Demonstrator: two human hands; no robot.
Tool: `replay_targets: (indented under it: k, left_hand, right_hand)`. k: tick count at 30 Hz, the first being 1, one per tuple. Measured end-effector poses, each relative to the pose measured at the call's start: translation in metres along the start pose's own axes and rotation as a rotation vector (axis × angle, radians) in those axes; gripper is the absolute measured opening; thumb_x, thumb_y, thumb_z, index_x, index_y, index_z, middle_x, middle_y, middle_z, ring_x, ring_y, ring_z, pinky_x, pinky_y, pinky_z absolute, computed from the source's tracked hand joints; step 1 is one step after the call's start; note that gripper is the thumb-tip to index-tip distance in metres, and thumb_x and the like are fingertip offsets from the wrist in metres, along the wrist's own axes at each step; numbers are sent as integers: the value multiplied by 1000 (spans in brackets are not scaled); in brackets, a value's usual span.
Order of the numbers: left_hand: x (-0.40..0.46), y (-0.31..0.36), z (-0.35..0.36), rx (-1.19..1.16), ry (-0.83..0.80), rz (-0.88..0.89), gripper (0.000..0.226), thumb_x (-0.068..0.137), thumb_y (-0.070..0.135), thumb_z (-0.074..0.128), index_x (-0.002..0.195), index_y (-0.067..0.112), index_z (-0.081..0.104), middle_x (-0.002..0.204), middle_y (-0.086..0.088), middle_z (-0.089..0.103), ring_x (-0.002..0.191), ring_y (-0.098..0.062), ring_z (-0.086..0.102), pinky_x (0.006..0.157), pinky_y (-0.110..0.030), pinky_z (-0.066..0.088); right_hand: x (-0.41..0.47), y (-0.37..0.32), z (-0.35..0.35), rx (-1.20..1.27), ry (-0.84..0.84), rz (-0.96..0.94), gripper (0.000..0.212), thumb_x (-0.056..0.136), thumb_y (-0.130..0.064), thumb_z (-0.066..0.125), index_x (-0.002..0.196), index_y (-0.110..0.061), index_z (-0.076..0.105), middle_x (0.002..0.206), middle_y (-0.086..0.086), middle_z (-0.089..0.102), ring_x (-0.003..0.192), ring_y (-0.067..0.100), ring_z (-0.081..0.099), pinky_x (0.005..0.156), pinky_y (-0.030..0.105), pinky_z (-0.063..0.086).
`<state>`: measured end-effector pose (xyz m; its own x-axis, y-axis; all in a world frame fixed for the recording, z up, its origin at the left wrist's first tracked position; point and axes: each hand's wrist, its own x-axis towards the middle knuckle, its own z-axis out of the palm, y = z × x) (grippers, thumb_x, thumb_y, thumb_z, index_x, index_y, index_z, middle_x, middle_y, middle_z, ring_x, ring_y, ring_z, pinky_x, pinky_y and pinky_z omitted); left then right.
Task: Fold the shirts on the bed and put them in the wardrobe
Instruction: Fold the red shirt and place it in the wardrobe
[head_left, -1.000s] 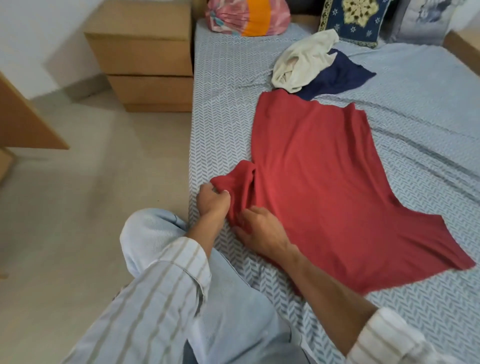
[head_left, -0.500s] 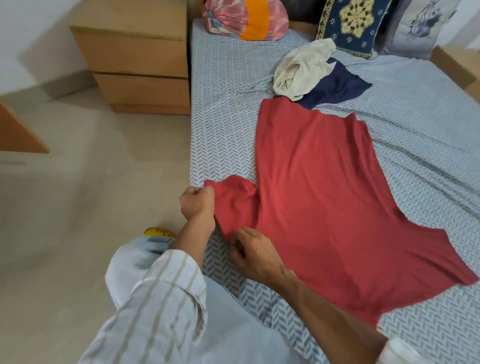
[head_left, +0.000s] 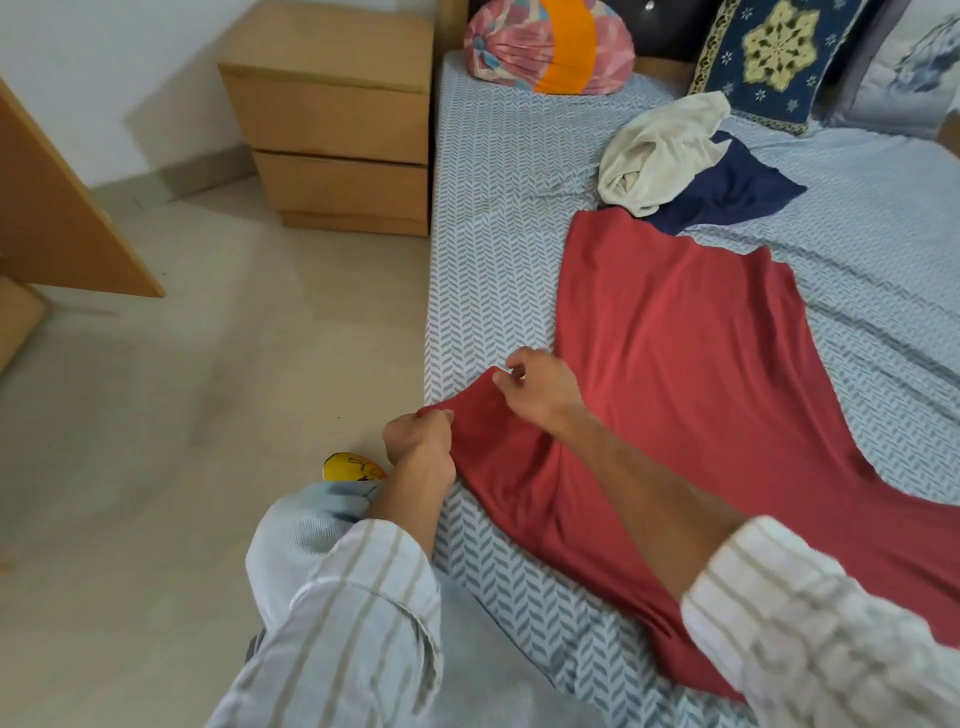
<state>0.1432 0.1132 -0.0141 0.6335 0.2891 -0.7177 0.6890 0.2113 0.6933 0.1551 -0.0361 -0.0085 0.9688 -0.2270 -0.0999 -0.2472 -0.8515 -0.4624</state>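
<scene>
Red shirt (head_left: 691, 374): soft knit, flat on herringbone bed sheet (head_left: 498, 249). Left hand (head_left: 418, 439) and right hand (head_left: 540, 387) each pinch its sleeve; lower right hem cut off.

No legible text, labels, brands or numbers in the head view. Yellow object (head_left: 355, 467) on floor, lower centre, bears dark marks; unreadable.

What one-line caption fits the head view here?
Both hands, left hand and right hand, pinch the sleeve of a red shirt spread on the bed.
</scene>
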Motion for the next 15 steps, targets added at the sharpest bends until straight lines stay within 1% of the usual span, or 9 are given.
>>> replay_targets:
  k: [2, 3, 5, 6, 7, 9, 10, 12, 15]
  left_hand:
    - [4, -1, 0, 3, 24, 13, 11, 82, 4, 75, 90, 6, 69, 70, -2, 61, 63, -16, 58, 66, -26, 46]
    - [5, -2, -2, -8, 35, 23, 10, 82, 4, 75, 89, 8, 69, 72, -2, 64, 62, -14, 57, 63, -26, 46]
    - [11, -4, -3, -28, 68, 40, 9, 83, 4, 74, 90, 9, 69, 73, -1, 64, 60, -12, 57, 55, -22, 44]
    - [13, -4, -3, -30, 91, 48, 9, 84, 4, 73, 90, 9, 68, 70, 0, 62, 59, -11, 56, 51, -21, 43]
    - [16, -4, -4, -31, 117, 58, 8, 85, 5, 72, 90, 9, 67, 67, 0, 60, 57, -11, 54, 49, -20, 42]
    - [18, -4, -5, -26, 149, 73, 9, 84, 5, 72, 87, 10, 66, 65, 0, 59, 57, -13, 55, 50, -21, 43]
    - [20, -4, -6, -12, 161, 79, 9, 83, 5, 72, 86, 11, 65, 66, 0, 60, 59, -14, 56, 54, -22, 44]
    - [20, -5, -6, 29, 173, 85, 10, 82, 6, 73, 85, 12, 65, 71, -1, 62, 65, -19, 60, 59, -25, 46]
    - [22, -9, -8, 125, 194, 135, 15, 79, 3, 71, 89, 10, 63, 79, -5, 65, 75, -26, 66, 60, -27, 49]
  right_hand:
    - [28, -3, 1, -172, -180, 141, 50, 83, -53, 68, 117, -17, 64, 119, 2, 65, 114, 25, 59, 97, 40, 48]
    - [36, -5, 1, -225, -246, 191, 50, 79, -54, 71, 113, -18, 64, 119, 2, 64, 114, 26, 59, 98, 42, 49]
    - [50, -8, 5, -155, -298, 202, 33, 76, -46, 75, 92, -20, 63, 106, 2, 66, 106, 26, 63, 91, 37, 51]
    - [54, -8, 7, -49, -295, 180, 25, 78, -40, 77, 83, -21, 62, 95, -1, 66, 100, 24, 64, 86, 33, 51]
    - [56, -9, 7, 69, -279, 157, 19, 80, -34, 77, 79, -23, 62, 88, -4, 66, 94, 19, 64, 82, 32, 50]
    - [54, -7, 8, 181, -245, 95, 11, 83, -29, 76, 89, -26, 68, 92, -7, 68, 94, 13, 63, 89, 31, 49]
    - [54, -5, 13, 158, -247, 73, 14, 84, -30, 76, 97, -26, 70, 99, -7, 69, 100, 12, 62, 94, 32, 47]
    - [52, 1, 24, 60, -214, 47, 25, 83, -31, 77, 106, -27, 71, 109, -6, 67, 107, 13, 61, 98, 35, 47]
    - [50, 3, 31, 83, -124, 21, 33, 76, -30, 83, 106, -28, 70, 108, -4, 61, 103, 15, 61, 96, 38, 48]
